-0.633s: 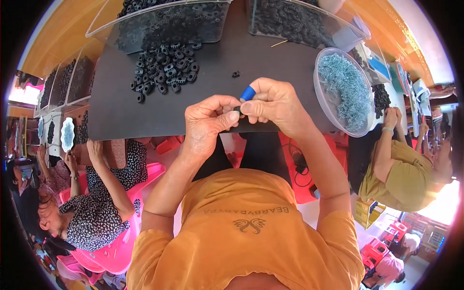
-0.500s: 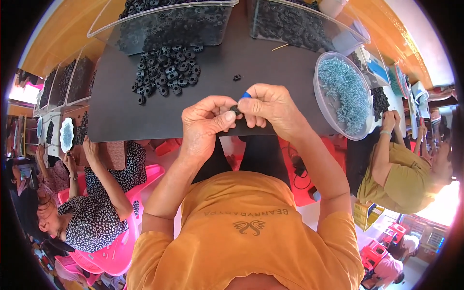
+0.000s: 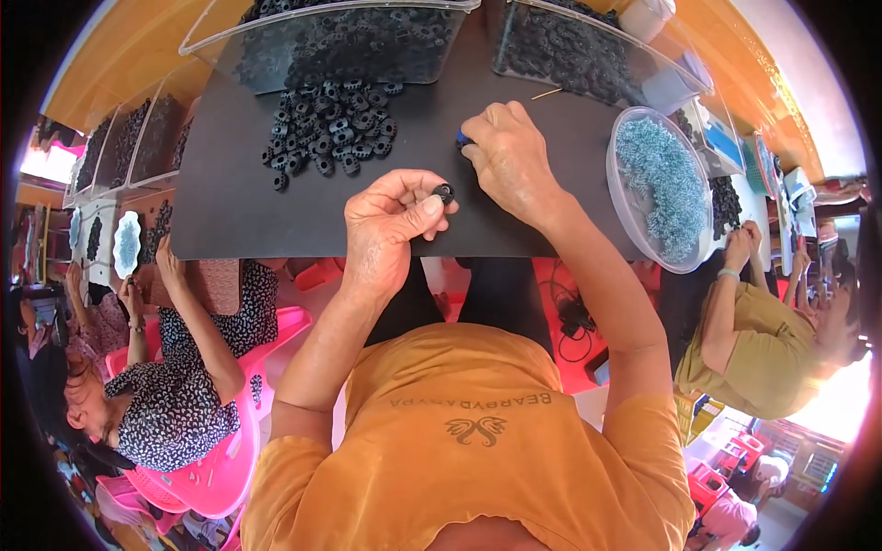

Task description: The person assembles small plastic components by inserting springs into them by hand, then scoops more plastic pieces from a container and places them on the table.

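Note:
My left hand [image 3: 395, 216] pinches a small round black plastic part [image 3: 444, 193] between thumb and fingers, just above the table's near edge. Farther forward and to the right, my right hand [image 3: 510, 156] is lowered to the dark table [image 3: 423, 119], back upward and fingers curled. A blue wrap [image 3: 462, 140] shows at one of its fingertips. Whatever those fingers pinch is hidden beneath the hand. To the left of my hands lies a loose pile of similar black parts [image 3: 331, 129].
Clear bins of black parts stand at the far left [image 3: 358, 46] and far right [image 3: 570, 50]. A round clear tub [image 3: 617, 207] of light-blue springy pieces sits at the right, and a thin brass-coloured stick [image 3: 547, 94] lies beyond my right hand. Co-workers sit on both sides.
My right hand has left the part in my left hand and reached forward, over the spot where a single black part lay. My left hand still holds its part. The view has shifted slightly.

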The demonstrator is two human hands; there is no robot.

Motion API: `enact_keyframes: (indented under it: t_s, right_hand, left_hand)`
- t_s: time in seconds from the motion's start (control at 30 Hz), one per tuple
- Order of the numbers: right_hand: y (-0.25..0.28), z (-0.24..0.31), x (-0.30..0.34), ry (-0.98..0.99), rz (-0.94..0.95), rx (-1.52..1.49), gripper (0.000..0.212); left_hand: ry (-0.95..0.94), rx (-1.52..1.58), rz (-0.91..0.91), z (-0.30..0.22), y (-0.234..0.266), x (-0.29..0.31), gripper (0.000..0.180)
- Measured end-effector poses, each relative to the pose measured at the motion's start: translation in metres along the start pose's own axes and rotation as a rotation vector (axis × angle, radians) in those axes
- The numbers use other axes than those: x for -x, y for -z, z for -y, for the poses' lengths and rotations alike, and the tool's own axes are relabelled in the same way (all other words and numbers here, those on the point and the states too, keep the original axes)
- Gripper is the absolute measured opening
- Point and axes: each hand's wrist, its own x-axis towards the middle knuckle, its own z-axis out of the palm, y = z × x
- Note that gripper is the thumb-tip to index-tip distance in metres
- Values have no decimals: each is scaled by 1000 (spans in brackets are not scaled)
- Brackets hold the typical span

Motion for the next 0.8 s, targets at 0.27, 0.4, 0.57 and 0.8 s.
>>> enact_keyframes:
  t_s: [0.27, 0.4, 0.57, 0.8]
  right_hand:
    - [26, 16, 12, -208, 31, -361, 12]
    - [45, 28, 20, -356, 57, -719, 13]
    - [56, 40, 23, -469, 210, -990, 13]
    - [47, 43, 30, -510, 143, -1047, 12]
  left_hand:
    - [25, -51, -14, -2, -4, 2, 14]
    - [24, -84, -13, -1, -6, 2, 14]
    - [53, -102, -33, -1, -12, 5, 18]
    - [46, -147, -8, 0, -13, 9, 18]
